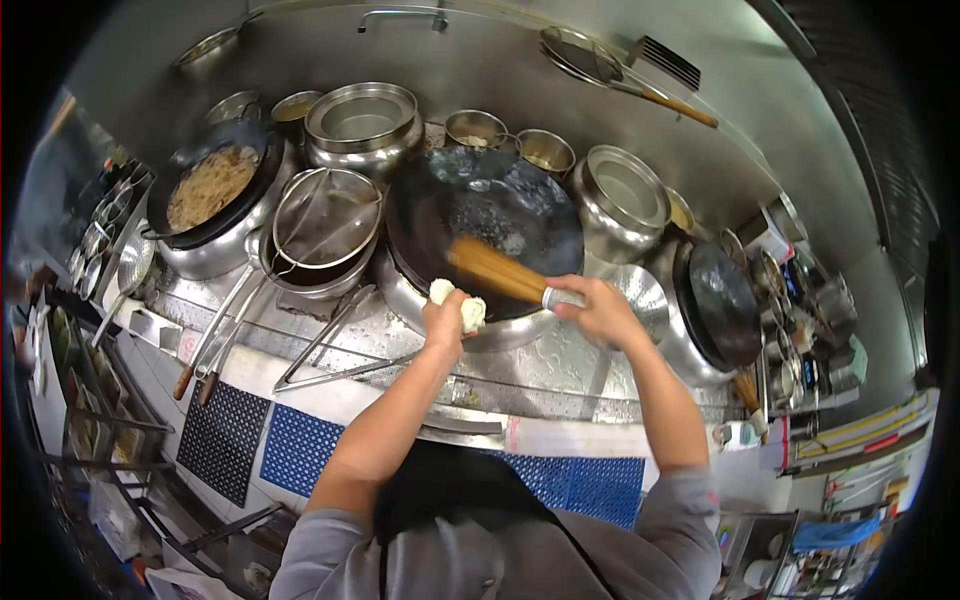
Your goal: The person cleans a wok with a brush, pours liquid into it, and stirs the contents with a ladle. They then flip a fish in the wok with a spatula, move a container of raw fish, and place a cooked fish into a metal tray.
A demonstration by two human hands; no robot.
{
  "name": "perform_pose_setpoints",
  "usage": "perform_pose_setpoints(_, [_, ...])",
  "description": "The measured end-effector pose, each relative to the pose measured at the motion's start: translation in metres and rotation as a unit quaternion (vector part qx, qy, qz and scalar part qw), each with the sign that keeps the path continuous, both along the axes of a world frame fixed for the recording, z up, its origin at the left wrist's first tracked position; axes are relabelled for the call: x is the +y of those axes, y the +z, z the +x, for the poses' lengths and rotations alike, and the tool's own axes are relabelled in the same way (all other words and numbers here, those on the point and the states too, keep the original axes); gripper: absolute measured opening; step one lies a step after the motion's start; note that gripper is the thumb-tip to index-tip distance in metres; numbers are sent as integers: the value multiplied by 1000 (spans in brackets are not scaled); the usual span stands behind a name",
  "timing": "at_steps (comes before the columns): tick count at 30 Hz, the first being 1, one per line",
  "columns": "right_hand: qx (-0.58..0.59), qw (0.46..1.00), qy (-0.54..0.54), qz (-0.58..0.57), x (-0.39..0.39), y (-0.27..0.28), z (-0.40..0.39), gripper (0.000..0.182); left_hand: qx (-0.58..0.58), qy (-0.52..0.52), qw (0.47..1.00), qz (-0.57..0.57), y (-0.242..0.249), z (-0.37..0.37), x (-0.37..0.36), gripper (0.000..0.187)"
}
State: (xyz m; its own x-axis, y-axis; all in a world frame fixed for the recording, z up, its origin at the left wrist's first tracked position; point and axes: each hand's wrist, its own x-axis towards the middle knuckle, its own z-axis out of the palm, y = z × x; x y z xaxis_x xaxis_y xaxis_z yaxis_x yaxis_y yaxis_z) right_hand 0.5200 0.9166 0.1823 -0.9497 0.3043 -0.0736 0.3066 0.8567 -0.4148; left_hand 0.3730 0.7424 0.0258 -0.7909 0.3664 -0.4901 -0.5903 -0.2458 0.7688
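Fingers of the right hand (598, 310) clamp a bamboo wok brush (497, 271), bristles inside the empty wok (485, 235); left hand (447, 318) grips a cloth (462, 306) at the wok's near rim, steadying it.

Wok (500, 215) at centre of range, brush (497, 270) in it, slanting down-right to right hand (600, 310). Left hand (447, 318) on near rim, cloth (462, 307) under it. Strainer (325, 215) on pot just left of wok; noodle wok (212, 185) farther left. Pots (362, 120) behind, along wall. Lidded wok (722, 300) right. Ladle handles (215, 345) and tongs (330, 355) on ledge, front left.
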Motion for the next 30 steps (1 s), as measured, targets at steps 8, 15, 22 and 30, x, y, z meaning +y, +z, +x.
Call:
perform_pose_setpoints(8, [177,925,-292,167,95,-48,-188,30,-43,-25,999,0,15,-5,-10,21])
perform_pose_setpoints(15, [60,997,16,-53,-15,-89,-135,44,-65,-77,995,1,17,-7,-16,23])
perform_pose_setpoints(22, [202,889,-328,247,107,-52,-170,39,-67,-125,990,-13,25,-8,-25,27])
perform_pose_setpoints(30, [125,992,16,-7,-8,-120,-170,46,-127,-181,971,95,18,11,-81,38])
